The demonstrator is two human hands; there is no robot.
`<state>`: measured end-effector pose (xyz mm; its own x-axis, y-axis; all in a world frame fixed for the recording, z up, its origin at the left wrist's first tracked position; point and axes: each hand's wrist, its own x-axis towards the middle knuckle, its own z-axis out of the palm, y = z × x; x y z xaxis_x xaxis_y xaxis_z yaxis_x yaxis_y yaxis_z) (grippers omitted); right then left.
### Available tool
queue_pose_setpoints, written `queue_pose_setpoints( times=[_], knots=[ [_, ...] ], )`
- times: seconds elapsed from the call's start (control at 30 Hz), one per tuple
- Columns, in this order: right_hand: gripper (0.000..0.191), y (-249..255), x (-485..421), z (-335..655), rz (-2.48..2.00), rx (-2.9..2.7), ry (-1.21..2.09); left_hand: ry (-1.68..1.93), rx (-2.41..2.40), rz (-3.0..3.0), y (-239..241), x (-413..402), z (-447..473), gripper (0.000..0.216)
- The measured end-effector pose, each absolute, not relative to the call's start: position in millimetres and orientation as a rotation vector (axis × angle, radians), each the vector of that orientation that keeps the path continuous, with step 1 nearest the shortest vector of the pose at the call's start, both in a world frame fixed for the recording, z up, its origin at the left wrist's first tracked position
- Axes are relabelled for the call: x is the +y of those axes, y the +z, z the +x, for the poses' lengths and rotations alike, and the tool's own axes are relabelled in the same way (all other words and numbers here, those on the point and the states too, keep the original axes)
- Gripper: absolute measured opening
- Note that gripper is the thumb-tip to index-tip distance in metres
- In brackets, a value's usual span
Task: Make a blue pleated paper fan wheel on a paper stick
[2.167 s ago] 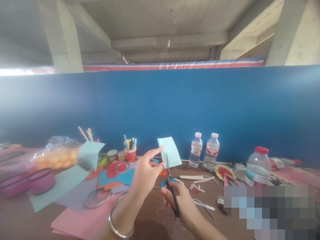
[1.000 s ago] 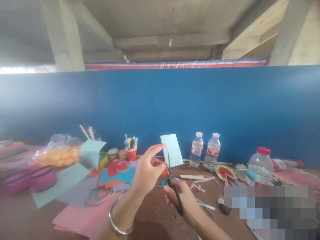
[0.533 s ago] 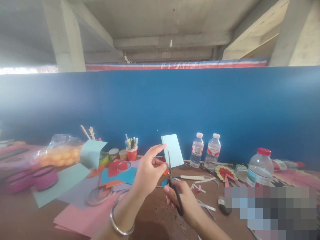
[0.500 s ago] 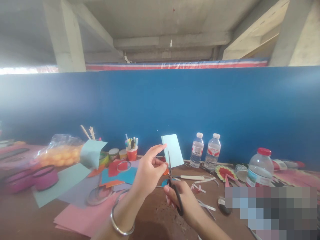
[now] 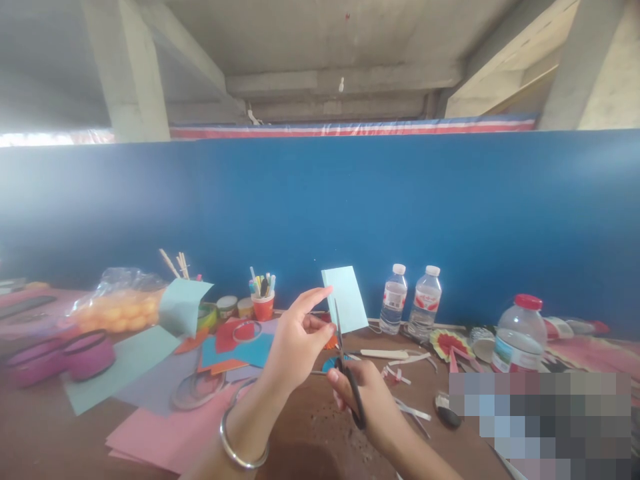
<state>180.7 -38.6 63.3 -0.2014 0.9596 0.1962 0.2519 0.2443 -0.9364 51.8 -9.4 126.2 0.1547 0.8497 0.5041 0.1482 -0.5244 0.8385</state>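
Observation:
My left hand (image 5: pixel 303 337) pinches the left edge of a folded piece of light blue paper (image 5: pixel 350 300) and holds it upright above the table. A silver bangle (image 5: pixel 244 450) circles that wrist. In my right hand (image 5: pixel 363 393) is a pair of black-handled scissors (image 5: pixel 356 397), my fingers wrapped around the handles. The blades point up against the lower left part of the paper, close to my left fingertips. Whether they are cutting into it, I cannot tell.
Two water bottles (image 5: pixel 394 300) and a larger red-capped bottle (image 5: pixel 520 333) stand on the right. Paper strips (image 5: pixel 413 408) lie near my right hand. Pink paper (image 5: pixel 165 430), purple containers (image 5: pixel 90 355), a cup of pens (image 5: pixel 263 305) and a bag of orange balls (image 5: pixel 120 310) are leftward.
Almost nothing differs. The view has shifted very slightly, while both hands, the scissors and the light blue paper keep the same positions relative to each other.

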Motion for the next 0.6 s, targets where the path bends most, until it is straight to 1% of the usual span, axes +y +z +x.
queue_pose_setpoints(
  times=[0.6],
  knots=[
    [0.053,64.1,-37.8,183.6,-1.171,-1.638,1.009,1.396,1.012,1.733,126.2,-10.1,53.0,0.049]
  ],
)
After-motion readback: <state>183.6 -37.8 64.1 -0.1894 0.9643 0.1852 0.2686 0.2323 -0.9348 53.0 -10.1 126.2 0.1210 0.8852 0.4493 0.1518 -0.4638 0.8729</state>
